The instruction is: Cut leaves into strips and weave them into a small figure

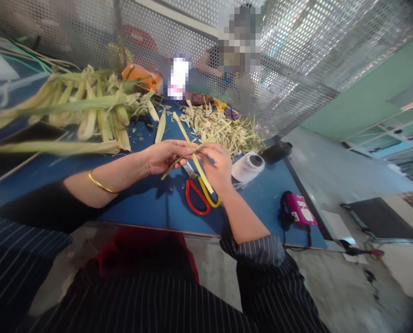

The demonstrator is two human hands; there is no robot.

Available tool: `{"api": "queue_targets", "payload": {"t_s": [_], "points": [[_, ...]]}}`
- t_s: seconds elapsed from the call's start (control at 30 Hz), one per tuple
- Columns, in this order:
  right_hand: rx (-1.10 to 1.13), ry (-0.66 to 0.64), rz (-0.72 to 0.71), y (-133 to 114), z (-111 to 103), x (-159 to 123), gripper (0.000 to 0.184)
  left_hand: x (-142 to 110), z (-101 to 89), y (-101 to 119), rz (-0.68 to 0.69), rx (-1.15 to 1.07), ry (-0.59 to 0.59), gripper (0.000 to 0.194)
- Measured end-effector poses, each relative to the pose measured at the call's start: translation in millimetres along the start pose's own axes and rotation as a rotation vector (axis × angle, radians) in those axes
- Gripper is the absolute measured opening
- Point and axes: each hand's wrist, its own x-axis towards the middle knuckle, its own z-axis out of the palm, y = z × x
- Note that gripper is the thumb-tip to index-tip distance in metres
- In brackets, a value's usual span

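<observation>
Above the blue table, my left hand (166,156) and my right hand (218,167) meet, fingers closed on thin plant strips that look like husk. One pale yellow-green strip (182,126) slants between them, its lower end below my right hand. A thinner, darker strip (170,169) crosses it at my fingertips. Beneath the hands lie scissors (197,200) with one red and one yellow handle loop, their blades partly hidden. A cone of white thread (245,167) lies just right of my right hand. Beyond my fingers is a heap of shredded husk pieces (220,127).
Long green husks (88,108) are piled at the left, partly over a dark flat panel (29,138). An orange object (142,77) and a blurred bright screen (179,76) stand behind. Rightward are a black cylinder (278,151) and a magenta box (300,208). A person is behind the perforated screen (182,32).
</observation>
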Motion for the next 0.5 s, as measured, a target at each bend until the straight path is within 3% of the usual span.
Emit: {"api": "queue_targets", "payload": {"t_s": [0.23,0.37,0.5], "points": [[0.195,-0.006,0.008,2.2,6.7,-0.7,0.012,0.5,5.1,-5.5,-0.046,-0.159,-0.055,0.010],[0.290,-0.009,0.108,-0.9,11.3,-4.0,0.016,-1.5,11.7,-10.0,0.068,-0.105,0.014,0.009],[0.284,-0.005,0.092,4.2,14.9,-4.6,0.014,-1.7,13.1,-12.0,0.101,-0.044,0.053,0.008]]}}
